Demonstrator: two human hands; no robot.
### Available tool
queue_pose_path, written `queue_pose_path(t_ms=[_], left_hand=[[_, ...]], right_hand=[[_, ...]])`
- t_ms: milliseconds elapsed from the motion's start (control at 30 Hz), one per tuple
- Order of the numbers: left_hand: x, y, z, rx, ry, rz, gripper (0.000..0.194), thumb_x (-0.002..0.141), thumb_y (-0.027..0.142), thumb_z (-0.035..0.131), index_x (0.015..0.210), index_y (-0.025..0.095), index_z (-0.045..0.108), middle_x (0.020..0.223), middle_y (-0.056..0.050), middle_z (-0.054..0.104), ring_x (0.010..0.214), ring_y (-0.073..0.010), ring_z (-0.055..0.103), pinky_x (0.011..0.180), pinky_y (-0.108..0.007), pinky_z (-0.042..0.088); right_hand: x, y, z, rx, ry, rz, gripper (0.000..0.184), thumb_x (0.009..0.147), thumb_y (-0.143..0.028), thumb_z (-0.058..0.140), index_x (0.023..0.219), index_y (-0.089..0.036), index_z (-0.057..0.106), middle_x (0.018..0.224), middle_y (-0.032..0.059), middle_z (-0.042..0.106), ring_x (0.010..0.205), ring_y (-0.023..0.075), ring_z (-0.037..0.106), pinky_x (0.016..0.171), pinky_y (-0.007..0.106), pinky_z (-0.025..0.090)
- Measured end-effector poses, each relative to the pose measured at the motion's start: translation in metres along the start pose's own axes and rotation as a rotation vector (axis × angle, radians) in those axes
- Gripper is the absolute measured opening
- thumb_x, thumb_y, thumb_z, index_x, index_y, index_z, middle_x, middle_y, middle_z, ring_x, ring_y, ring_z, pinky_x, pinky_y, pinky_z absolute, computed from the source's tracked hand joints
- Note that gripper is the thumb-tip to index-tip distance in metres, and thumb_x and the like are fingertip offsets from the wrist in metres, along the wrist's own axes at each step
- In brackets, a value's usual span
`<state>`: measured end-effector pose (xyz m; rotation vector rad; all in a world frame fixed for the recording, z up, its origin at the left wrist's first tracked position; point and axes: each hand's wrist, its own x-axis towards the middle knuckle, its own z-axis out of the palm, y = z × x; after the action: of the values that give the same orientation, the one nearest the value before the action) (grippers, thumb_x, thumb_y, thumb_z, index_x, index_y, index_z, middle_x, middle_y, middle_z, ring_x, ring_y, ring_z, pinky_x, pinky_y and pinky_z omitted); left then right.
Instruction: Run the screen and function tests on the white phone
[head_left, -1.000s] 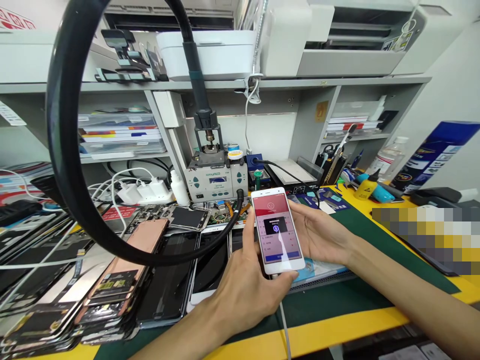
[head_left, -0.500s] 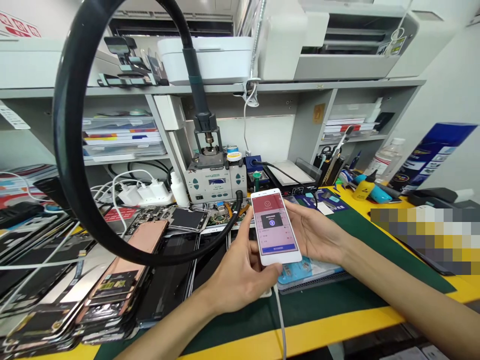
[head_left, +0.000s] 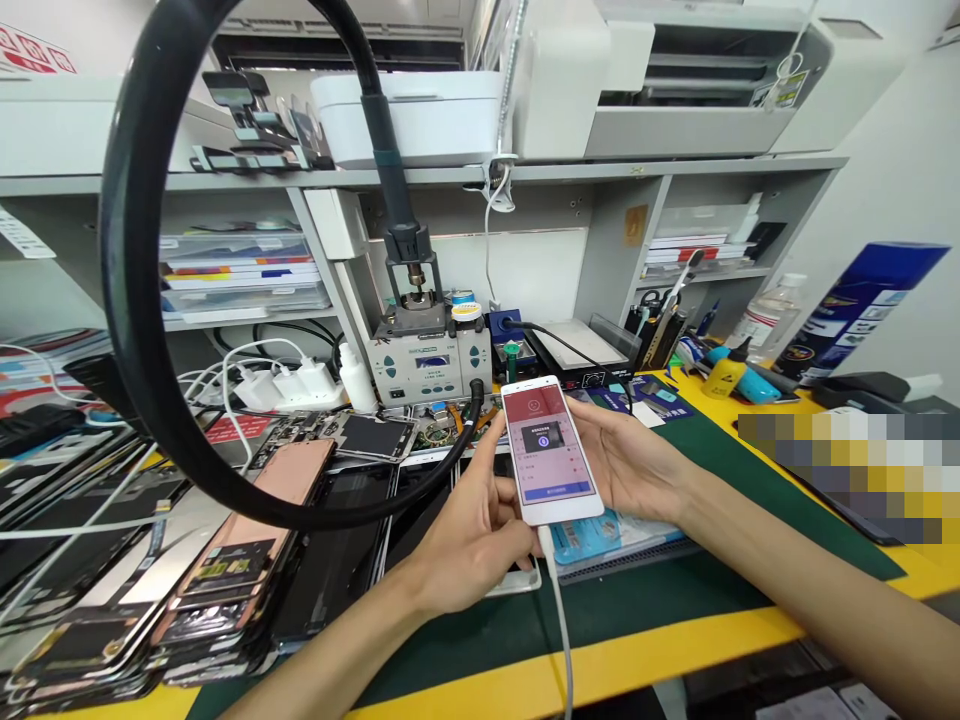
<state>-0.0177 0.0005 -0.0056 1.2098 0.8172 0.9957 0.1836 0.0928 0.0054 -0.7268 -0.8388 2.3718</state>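
Head view: behind a smooth dark-green mat (head_left: 615,612) stands a matt grey shelf unit (head_left: 626,178). At left loops a thick, glossy black hose (head_left: 135,300). The left hand (head_left: 469,545), fingers curled, and the right hand (head_left: 637,465), half-curled at the edge, hold a slim white rectangular phone (head_left: 551,450) above the mat, a round white cable (head_left: 561,612) at its base. An upright black holder (head_left: 677,338) contains scissors and slender tools.

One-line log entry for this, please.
left hand: holding white phone; right hand: holding phone's right side; screen: lit; cable: at phone's bottom end
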Motion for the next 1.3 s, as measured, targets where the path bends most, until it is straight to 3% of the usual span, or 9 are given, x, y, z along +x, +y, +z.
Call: queue_pose_path(t_ms=[333, 533, 1300], left_hand=[[0.001, 0.000, -0.009, -0.033, -0.070, -0.014, 0.113, 0.077, 0.007, 0.056, 0.160, 0.024, -0.018, 0.073, 0.001, 0.069, 0.052, -0.0138, 0.062, 0.041, -0.018, 0.041], [0.002, -0.002, -0.010, -0.034, -0.087, -0.027, 0.116, 0.074, 0.008, 0.059, 0.161, 0.026, -0.016, 0.076, 0.000, 0.071, 0.057, -0.0174, 0.068, 0.040, -0.017, 0.042], [0.003, -0.002, -0.011, -0.009, -0.088, -0.047, 0.117, 0.077, 0.007, 0.060, 0.160, 0.024, -0.021, 0.078, -0.002, 0.073, 0.055, -0.0152, 0.067, 0.043, -0.018, 0.046]], right_hand=[[-0.001, 0.000, 0.002, 0.052, 0.035, 0.022, 0.036, 0.103, -0.037, 0.051, 0.129, -0.013, 0.056, 0.103, 0.0110, 0.077, 0.092, 0.0225, 0.077, 0.081, 0.038, 0.066], [0.000, 0.000, 0.001, 0.070, 0.025, 0.007, 0.035, 0.104, -0.034, 0.049, 0.129, -0.011, 0.056, 0.105, 0.0113, 0.077, 0.095, 0.0223, 0.077, 0.086, 0.039, 0.064], [-0.003, -0.001, 0.004, 0.039, 0.037, 0.008, 0.037, 0.104, -0.037, 0.049, 0.133, -0.014, 0.056, 0.107, 0.0117, 0.076, 0.096, 0.0232, 0.077, 0.083, 0.039, 0.065]])
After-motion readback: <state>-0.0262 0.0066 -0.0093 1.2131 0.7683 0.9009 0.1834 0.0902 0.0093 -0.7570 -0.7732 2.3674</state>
